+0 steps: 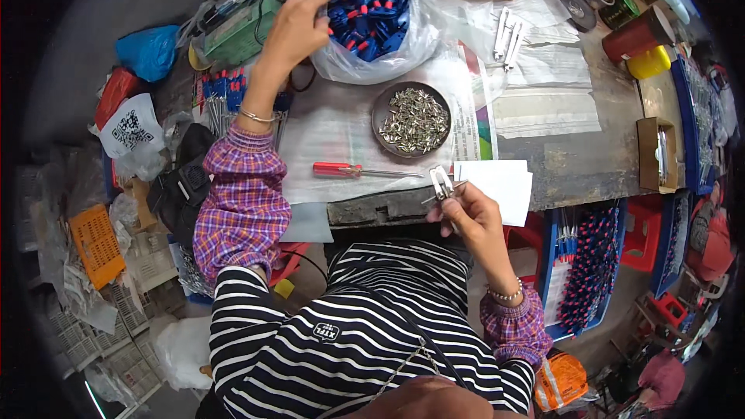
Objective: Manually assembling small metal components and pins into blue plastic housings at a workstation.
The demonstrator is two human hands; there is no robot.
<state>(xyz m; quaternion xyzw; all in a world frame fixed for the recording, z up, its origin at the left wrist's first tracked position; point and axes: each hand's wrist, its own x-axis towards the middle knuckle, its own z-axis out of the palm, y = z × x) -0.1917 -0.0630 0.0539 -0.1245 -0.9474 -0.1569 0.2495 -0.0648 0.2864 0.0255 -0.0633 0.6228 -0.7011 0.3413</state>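
A black-and-white striped shirt (372, 295) lies closest, below both hands. The left hand (296, 29) is at the left edge of a clear plastic bag (341, 66), its fingers curled but parted, thumb clear of forefinger; no piece shows in its grasp. The blue pieces with red tips (369, 27) lie inside the bag, immediately right of that hand, in mixed directions with no shared long axis; the left hand is much the nearer one. The right hand (472, 213) pinches a pale metal clip (441, 181) over the edge of the tabletop (566, 174). Left of the clip lies a red-handled screwdriver (349, 169), its shaft pointing toward the right hand; beyond it stands a bowl (379, 136) of small metal parts (414, 120).
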